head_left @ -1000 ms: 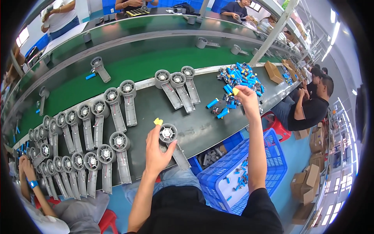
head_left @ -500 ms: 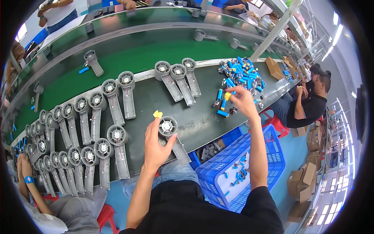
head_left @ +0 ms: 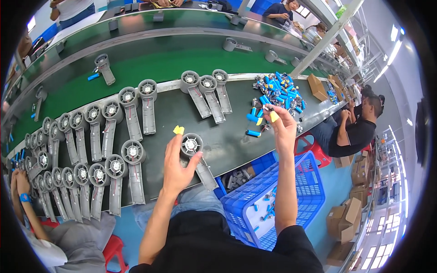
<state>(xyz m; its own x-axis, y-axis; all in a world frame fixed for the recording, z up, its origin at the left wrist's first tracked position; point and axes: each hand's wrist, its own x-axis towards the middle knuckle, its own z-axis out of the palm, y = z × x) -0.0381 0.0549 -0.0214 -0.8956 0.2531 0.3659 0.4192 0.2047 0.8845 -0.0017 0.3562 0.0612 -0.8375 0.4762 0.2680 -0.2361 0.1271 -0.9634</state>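
My left hand (head_left: 177, 170) is curled at the round head of a grey handheld-fan housing (head_left: 191, 144), thumb against its near side and a yellow-tipped finger beyond its left rim. The housing's open handle slants toward the table edge. At the near side of a heap of blue batteries (head_left: 284, 93) with small attached parts, my right hand (head_left: 284, 129) pinches a small dark and silver part (head_left: 269, 108). It appears joined to a blue battery, but the fingers partly hide it. A yellow covering shows on a right fingertip. Loose blue batteries (head_left: 253, 133) lie beside this hand.
Two rows of grey fan housings (head_left: 115, 166) stretch along the left, and several stand near the belt edge (head_left: 207, 83). A green conveyor (head_left: 173, 61) runs beyond. Below the table are a blue crate (head_left: 239, 214) and a red stool (head_left: 314, 152). Co-workers sit on both sides.
My right hand has drawn slightly nearer, its fingers now pinching a small part lifted at the heap's edge. My left hand remains at the same fan housing. The whole view has shifted slightly.
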